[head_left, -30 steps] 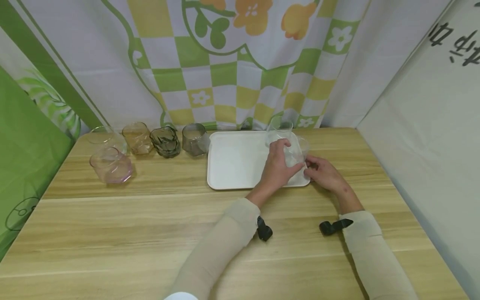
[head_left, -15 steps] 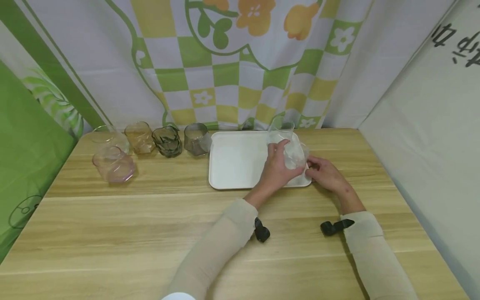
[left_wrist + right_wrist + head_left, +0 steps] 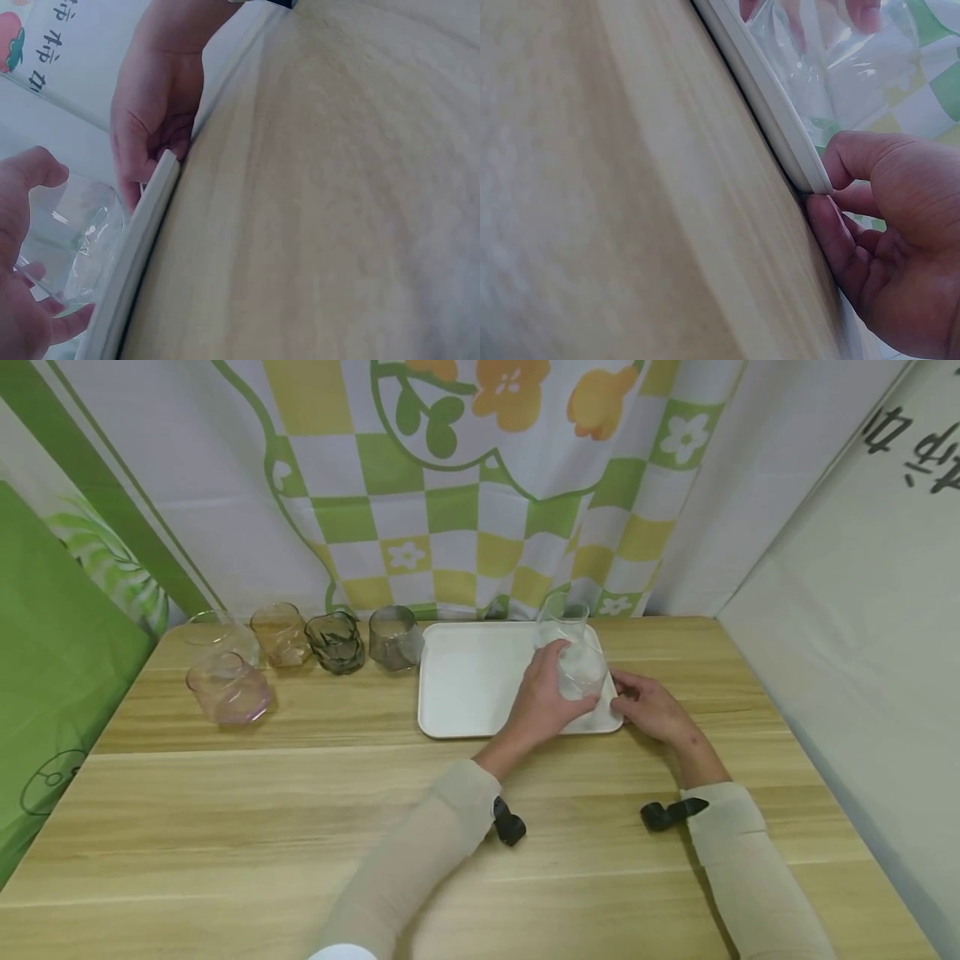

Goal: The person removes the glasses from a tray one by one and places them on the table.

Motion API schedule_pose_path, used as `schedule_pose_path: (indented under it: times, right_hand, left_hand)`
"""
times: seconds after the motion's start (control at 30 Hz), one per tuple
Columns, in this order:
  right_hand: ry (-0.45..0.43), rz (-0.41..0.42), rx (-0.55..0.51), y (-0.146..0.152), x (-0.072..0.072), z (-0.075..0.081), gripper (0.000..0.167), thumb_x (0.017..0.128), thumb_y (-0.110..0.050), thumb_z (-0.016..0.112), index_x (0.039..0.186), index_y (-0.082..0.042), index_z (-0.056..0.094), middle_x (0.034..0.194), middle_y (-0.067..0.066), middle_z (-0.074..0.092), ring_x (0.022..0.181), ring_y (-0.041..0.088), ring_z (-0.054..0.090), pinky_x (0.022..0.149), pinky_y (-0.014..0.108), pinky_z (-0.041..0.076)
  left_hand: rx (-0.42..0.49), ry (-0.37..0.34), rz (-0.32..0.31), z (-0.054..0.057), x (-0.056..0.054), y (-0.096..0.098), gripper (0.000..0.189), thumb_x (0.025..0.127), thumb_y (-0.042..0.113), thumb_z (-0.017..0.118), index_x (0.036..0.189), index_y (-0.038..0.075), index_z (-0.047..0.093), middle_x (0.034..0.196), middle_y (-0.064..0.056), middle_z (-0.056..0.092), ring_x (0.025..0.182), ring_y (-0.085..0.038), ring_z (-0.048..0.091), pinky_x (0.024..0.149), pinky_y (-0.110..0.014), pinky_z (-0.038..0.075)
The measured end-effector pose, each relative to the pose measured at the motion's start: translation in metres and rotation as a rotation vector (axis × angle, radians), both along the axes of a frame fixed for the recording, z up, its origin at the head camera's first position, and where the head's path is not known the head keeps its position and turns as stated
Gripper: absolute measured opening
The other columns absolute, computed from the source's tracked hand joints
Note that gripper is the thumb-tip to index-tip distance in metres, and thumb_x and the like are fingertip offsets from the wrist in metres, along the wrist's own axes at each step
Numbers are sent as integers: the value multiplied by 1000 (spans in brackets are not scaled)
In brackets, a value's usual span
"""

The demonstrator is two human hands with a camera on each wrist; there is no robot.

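My left hand (image 3: 538,700) holds a clear glass tumbler (image 3: 582,672), thumb on the near side and fingers on the far side. The tumbler (image 3: 82,236) is upright on the right part of a white rectangular tray (image 3: 467,685). Just behind it on the tray is a second clear glass (image 3: 562,612), partly hidden by the first. At the tray's right edge, my right hand (image 3: 656,708) pinches the rim; the right wrist view shows thumb and fingers (image 3: 831,225) around the tray's corner (image 3: 810,169).
Left of the tray stand a grey glass (image 3: 394,639), a dark green glass (image 3: 334,643), an amber glass (image 3: 281,635), a clear glass (image 3: 213,631) and a pink glass (image 3: 228,689). A patterned curtain (image 3: 450,518) hangs behind the wooden table (image 3: 247,827).
My left hand has shifted slightly left, and the tumbler in it has moved a little left on the tray, away from the right edge. The right hand keeps its place at the rim.
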State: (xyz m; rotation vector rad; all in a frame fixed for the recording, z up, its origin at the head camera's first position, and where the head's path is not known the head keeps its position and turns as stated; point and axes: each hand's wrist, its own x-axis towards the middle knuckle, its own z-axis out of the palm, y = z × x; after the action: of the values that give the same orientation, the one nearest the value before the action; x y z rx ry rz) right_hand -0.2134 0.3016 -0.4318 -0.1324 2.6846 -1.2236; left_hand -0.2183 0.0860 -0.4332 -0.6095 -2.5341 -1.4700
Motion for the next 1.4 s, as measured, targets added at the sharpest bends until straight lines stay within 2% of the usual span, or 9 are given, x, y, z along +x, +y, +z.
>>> schedule_pose_path:
  times: [0.27, 0.4, 0.57, 0.7, 0.93, 1.13, 1.4]
  right_hand:
    - [-3, -2, 25, -2, 2, 3, 61, 98, -9, 59, 155, 2, 41, 123, 21, 58, 95, 25, 55, 69, 21, 51]
    - [-2, -2, 31, -2, 2, 2, 61, 97, -10, 59, 155, 3, 41, 122, 21, 58, 96, 25, 56, 69, 22, 51]
    - [-12, -14, 5, -2, 1, -1, 62, 97, -9, 58, 155, 2, 41, 121, 21, 58, 95, 24, 55, 70, 24, 52]
    - [-7, -16, -15, -2, 0, -2, 61, 97, -7, 58, 155, 3, 41, 121, 22, 57, 94, 23, 55, 69, 23, 53]
    - [-14, -22, -15, -1, 0, -3, 63, 96, -7, 59, 155, 3, 40, 121, 21, 57, 96, 23, 54, 70, 22, 53]
    - [-23, -20, -10, -1, 0, -4, 63, 96, -7, 58, 156, 3, 39, 123, 22, 56, 97, 25, 54, 71, 23, 53]
    - [-17, -18, 7, -1, 0, -2, 63, 96, -8, 58, 155, 2, 40, 121, 21, 56, 98, 25, 53, 71, 22, 52]
  left_hand:
    - [-20, 20, -5, 13, 3, -11, 85, 81, 30, 87, 149, 9, 42, 140, -12, 52, 125, -24, 53, 103, -35, 46]
    - [-24, 0, 17, 20, 7, -20, 85, 79, 31, 88, 149, 11, 42, 140, -9, 52, 123, -24, 54, 100, -37, 48]
    - [-58, -9, 47, 26, 10, -35, 87, 78, 33, 88, 148, 10, 43, 138, -11, 54, 119, -27, 57, 96, -42, 51]
    - [-73, 2, 74, 28, 12, -48, 86, 76, 34, 89, 146, 9, 44, 135, -11, 55, 116, -28, 58, 93, -43, 53]
    - [-83, 7, 86, 30, 19, -73, 84, 75, 34, 88, 140, 6, 42, 134, -15, 54, 114, -30, 58, 93, -45, 52]
    - [-123, -2, 102, 33, 24, -96, 84, 75, 35, 87, 142, 7, 43, 132, -12, 54, 113, -29, 58, 91, -44, 53]
    - [-126, -5, 114, 36, 27, -125, 85, 75, 34, 87, 143, 6, 44, 132, -14, 53, 114, -30, 56, 93, -47, 51]
